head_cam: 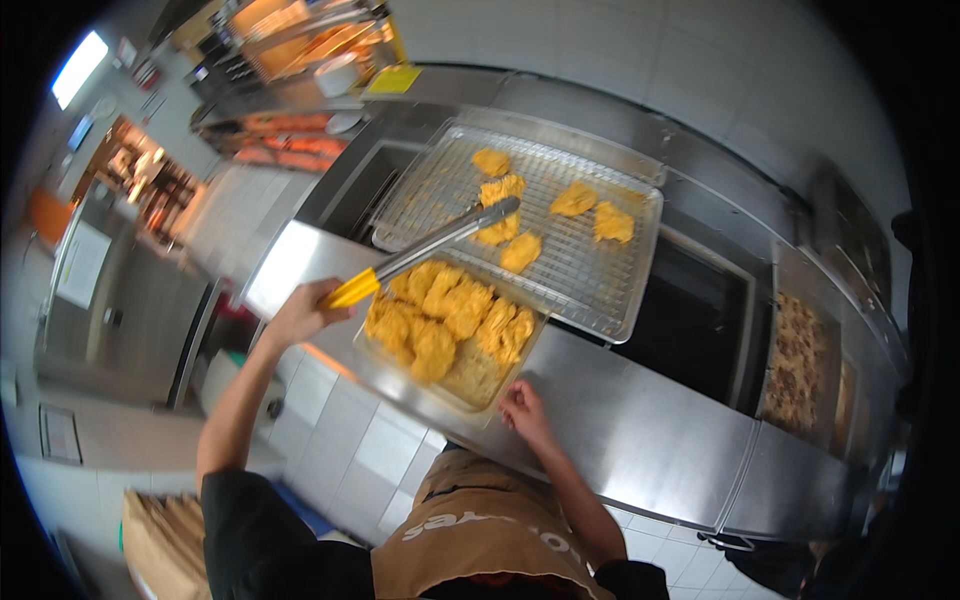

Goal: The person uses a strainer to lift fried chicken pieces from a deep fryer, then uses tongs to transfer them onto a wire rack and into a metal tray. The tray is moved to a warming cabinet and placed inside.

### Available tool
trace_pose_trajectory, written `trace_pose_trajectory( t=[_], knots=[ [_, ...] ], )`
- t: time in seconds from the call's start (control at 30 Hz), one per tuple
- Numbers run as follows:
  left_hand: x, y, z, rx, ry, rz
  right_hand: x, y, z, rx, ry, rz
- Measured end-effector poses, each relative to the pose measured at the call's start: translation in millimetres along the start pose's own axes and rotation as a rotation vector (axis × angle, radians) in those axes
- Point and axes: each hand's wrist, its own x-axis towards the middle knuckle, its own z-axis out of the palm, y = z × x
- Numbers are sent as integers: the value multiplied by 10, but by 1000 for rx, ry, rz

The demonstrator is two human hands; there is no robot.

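Note:
My left hand (309, 311) grips the yellow handle of a pair of metal tongs (431, 244), whose dark tips lie over a piece of breaded fried chicken (501, 191) on a wire rack in a metal tray (570, 274). Several more golden pieces rest on that rack. Nearer to me, a rectangular pan (480, 405) holds a heap of fried chicken pieces (442, 307), with crumbs on its bottom. My right hand (521, 409) is beside the pan's near right corner, its fingers curled; whether it touches the rim I cannot tell.
The tray rests across the steel counter (637, 420) and dark fryer wells (686, 315). Farther right is a bin of brown-flecked breading (796, 360). A yellow card (394, 79) and a white round container (337, 75) are at the back left. Paper bags (161, 540) stand at the lower left.

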Motion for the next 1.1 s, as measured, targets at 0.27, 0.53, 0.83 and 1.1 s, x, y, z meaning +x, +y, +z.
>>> trace_pose_trajectory(
  t=[0.27,0.53,0.83,1.1],
  knots=[
    [-2105,-302,555,-263,-185,-298,163,-45,-63,74,-100,60],
    [-1864,-892,797,-192,-331,-348,112,-158,-30,91,-69,89],
    [-2276,-583,-161,290,-217,-205,14,-192,94,89,41,82],
    [-1398,-79,-738,252,-8,4,25,-65,109,128,84,47]
  ],
)
